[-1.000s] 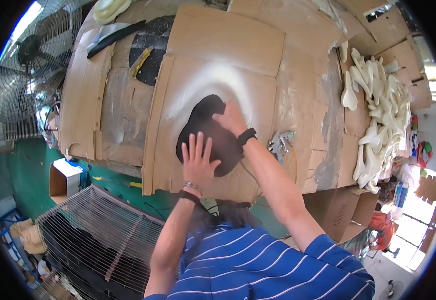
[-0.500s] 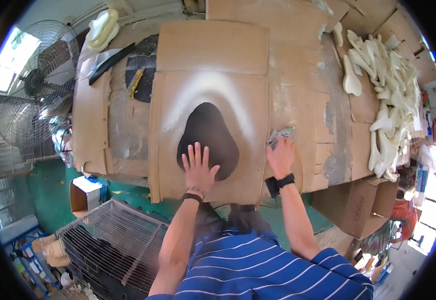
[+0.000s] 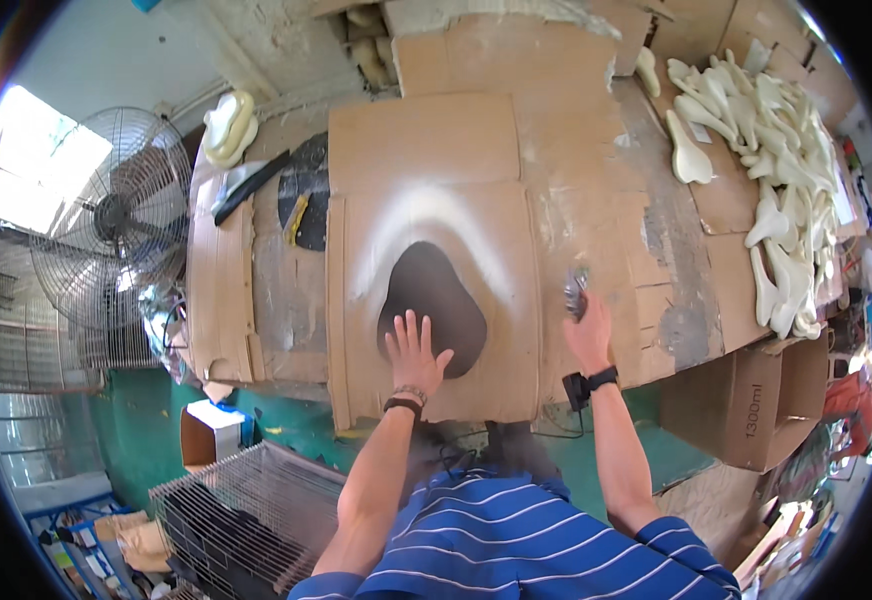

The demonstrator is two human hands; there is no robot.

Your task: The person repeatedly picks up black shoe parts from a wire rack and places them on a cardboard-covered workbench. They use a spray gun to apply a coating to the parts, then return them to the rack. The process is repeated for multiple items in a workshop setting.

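Observation:
A dark, smooth pear-shaped piece (image 3: 424, 280) lies on a cardboard sheet (image 3: 356, 340) in front of me, its narrow end away from me. My left hand (image 3: 416, 355), fingers spread, rests over its near left part. White overspray (image 3: 426, 200) arches on the cardboard round its far end. To the right of the piece, my right hand (image 3: 589, 330) is closed round a small metallic tool that looks like a spray gun (image 3: 575, 295). The tool stands apart from the dark piece. Blur hides its details.
Several cream saddle-shaped pads (image 3: 756, 140) are heaped at the right. Left of the table stands a large fan (image 3: 111, 215). A black strip (image 3: 251, 188) lies at the table's left. Below are a wire cage (image 3: 246, 500) and a cardboard box (image 3: 751, 405).
The whole view has shifted, with the table now lower. My right hand has turned, and the tool in it points more directly away from me. My left hand stays on the dark piece.

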